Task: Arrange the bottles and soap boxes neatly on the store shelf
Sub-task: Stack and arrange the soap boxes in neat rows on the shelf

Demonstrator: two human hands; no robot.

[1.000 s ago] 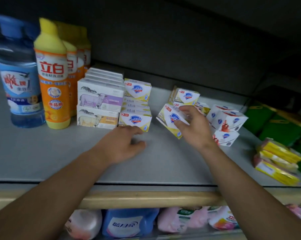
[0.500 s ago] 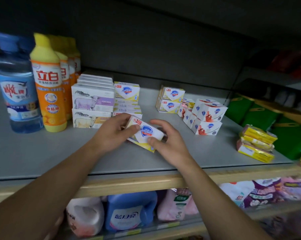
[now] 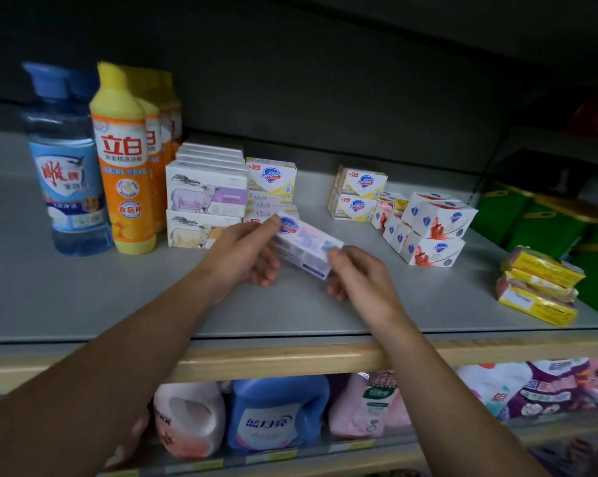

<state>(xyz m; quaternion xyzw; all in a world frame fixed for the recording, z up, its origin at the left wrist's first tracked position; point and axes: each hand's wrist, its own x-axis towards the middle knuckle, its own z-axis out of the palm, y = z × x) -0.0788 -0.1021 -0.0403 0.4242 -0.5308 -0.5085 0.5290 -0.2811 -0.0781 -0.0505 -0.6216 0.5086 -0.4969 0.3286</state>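
A white Safeguard soap box [image 3: 306, 247] hangs tilted just above the grey shelf [image 3: 84, 290], blurred. My left hand [image 3: 246, 256] grips its left end and my right hand [image 3: 359, 273] pinches its right end. Behind it stands a stack of yellow-trimmed Safeguard boxes [image 3: 271, 187] beside white sheep-print soap boxes [image 3: 206, 197]. Further left are orange dish-soap bottles [image 3: 124, 166] and a blue bottle [image 3: 65, 160]. To the right sit two stacked yellow-trimmed boxes [image 3: 357, 192] and a loose cluster of red-print white boxes [image 3: 431, 232].
Yellow wrapped soap bars [image 3: 538, 287] are piled at the shelf's right end, with green packs [image 3: 545, 228] behind them. A wooden shelf lip [image 3: 290, 359] runs along the front. Detergent jugs and pouches [image 3: 277, 414] fill the lower shelf.
My right hand picked a Safeguard box from the right group and carried it left. My left hand took hold of its other end. The box has since turned onto another face and lifted.
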